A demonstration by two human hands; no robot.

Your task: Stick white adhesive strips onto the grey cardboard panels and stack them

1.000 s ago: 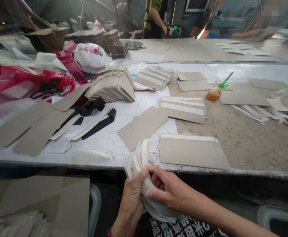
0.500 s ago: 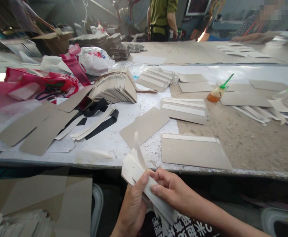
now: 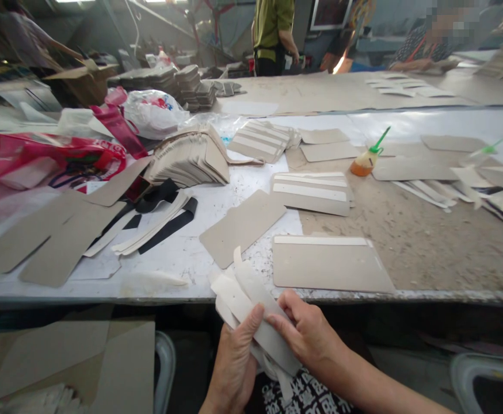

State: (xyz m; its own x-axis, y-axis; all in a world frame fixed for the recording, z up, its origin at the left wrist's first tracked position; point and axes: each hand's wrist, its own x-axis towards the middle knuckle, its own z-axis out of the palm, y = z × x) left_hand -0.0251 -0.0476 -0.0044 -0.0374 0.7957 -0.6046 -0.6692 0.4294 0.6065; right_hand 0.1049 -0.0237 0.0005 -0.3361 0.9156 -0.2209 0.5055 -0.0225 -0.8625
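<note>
A fanned bundle of white strips [image 3: 229, 292] is held low in front of the table edge. My left hand [image 3: 236, 356] is closed round its left side, thumb pressed on top. My right hand [image 3: 305, 328] pinches the bundle's right side between thumb and fingers; its inner fingers are partly hidden. One strip curls up above the others. Just beyond the hands, on the table, lies a grey-beige board [image 3: 324, 264] with a white strip along its top edge. A plain board [image 3: 243, 227] lies at an angle to its left.
Farther back are boards with white strips [image 3: 309, 192], a glue bottle with a green nozzle [image 3: 366, 161] and a curved stack of boards [image 3: 186, 158]. Black and white strips [image 3: 160, 221] and a red bag [image 3: 61, 158] lie left. People, one in a green shirt [image 3: 273, 26], are behind.
The view has shifted slightly, so the table items sit a little farther left. Both hands still hold the bundle; its strips are fanned differently, and the right hand has moved slightly along it.
</note>
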